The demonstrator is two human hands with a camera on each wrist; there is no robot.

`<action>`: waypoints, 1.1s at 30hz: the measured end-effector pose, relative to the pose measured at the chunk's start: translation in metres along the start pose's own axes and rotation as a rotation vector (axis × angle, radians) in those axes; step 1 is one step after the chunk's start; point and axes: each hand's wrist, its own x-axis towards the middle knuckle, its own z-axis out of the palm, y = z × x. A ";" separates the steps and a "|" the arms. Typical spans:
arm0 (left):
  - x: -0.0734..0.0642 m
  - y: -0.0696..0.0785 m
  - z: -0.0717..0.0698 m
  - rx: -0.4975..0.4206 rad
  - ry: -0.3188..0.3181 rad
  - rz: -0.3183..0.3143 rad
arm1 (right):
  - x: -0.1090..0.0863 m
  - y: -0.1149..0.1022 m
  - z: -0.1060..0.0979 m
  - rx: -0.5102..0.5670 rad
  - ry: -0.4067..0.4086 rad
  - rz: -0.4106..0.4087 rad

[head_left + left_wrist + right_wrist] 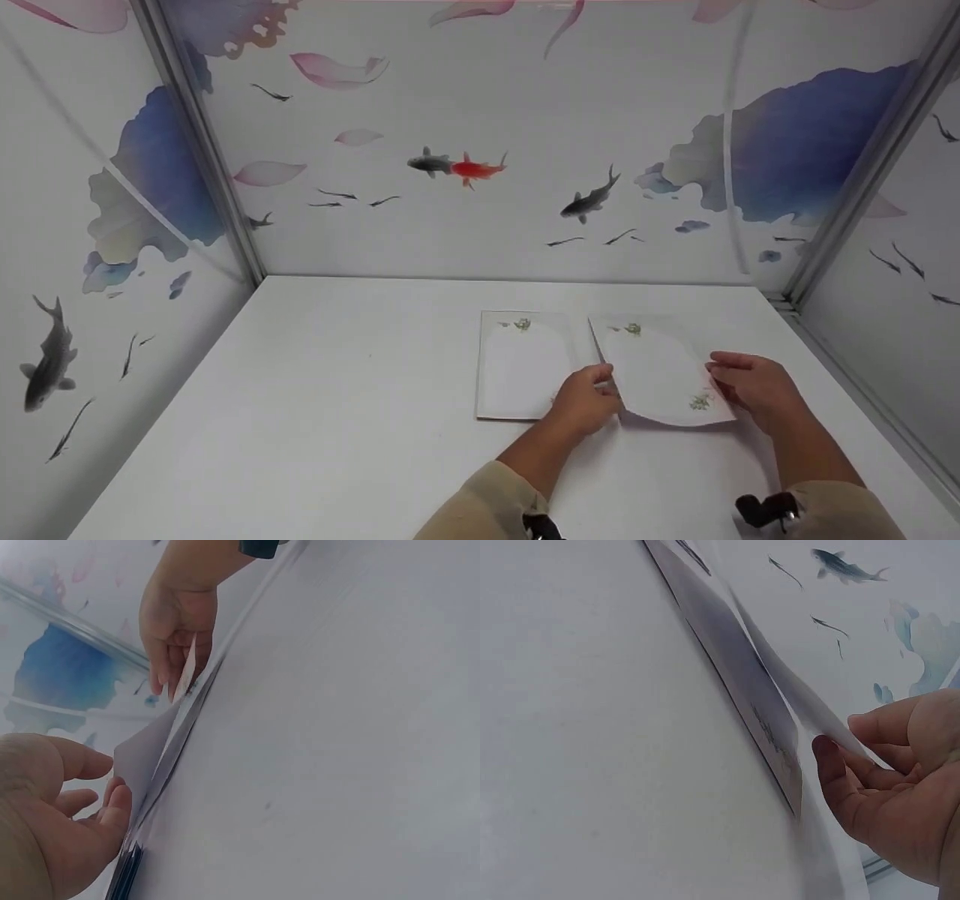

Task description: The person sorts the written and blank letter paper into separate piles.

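White walls (495,251) w/ printed fish (589,201), petals (341,71) & blue blotches (810,142) are seen round a white surface (315,390). On the surface's R half, near the back wall, a pad (517,375) is laid flat, w/ a small green sprig printed at its top.

Just R of the pad, a sheet (660,367) w/ sprigs at top & lower R is held by both hands. It's tilted, w/ its near edge bowed & a shadow cast below. By the left hand (589,401), also partly over the pad's near R corner, the sheet's L edge is held, thumb & fingers closed on it. By the right hand (757,382), its R edge is pinched btwn thumb & fingers. In the wrist views paper is seen in more than one layer; no. of leaves held can't be told. Tan sleeves (476,502) are worn, w/ a black device (765,510) at the R cuff.
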 end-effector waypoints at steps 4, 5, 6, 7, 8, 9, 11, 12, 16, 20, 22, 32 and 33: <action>-0.001 -0.002 0.000 -0.009 -0.030 0.019 | 0.001 0.003 0.000 -0.026 -0.015 0.017; -0.001 -0.002 -0.001 -0.007 -0.033 0.019 | 0.001 0.003 0.000 -0.029 -0.018 0.020; -0.002 -0.002 -0.001 0.000 -0.032 0.015 | 0.001 0.004 0.000 -0.024 -0.020 0.025; -0.002 -0.001 -0.001 0.007 -0.033 0.011 | 0.002 0.004 -0.001 -0.023 -0.020 0.028; -0.003 -0.001 -0.001 0.012 -0.035 0.008 | 0.002 0.005 -0.002 -0.022 -0.022 0.027; -0.003 -0.001 -0.001 0.017 -0.037 0.003 | 0.002 0.005 -0.002 -0.026 -0.021 0.028; -0.005 0.000 -0.002 0.024 -0.041 -0.010 | 0.002 0.005 -0.004 -0.031 -0.015 0.031; -0.005 0.000 -0.002 0.027 -0.044 -0.013 | 0.002 0.005 -0.005 -0.036 -0.012 0.030; -0.006 0.003 -0.005 0.030 -0.039 -0.025 | 0.001 0.002 -0.002 -0.042 0.006 0.022; -0.004 0.004 -0.011 0.040 -0.009 -0.011 | -0.001 -0.007 0.009 -0.011 0.005 -0.020; -0.003 0.004 -0.016 0.057 0.010 0.002 | -0.002 -0.012 0.015 0.011 -0.018 -0.046; 0.010 -0.006 -0.064 0.075 0.053 0.126 | -0.001 -0.050 0.042 0.142 -0.124 -0.100; 0.010 -0.006 -0.070 0.066 0.057 0.135 | -0.002 -0.054 0.045 0.150 -0.131 -0.105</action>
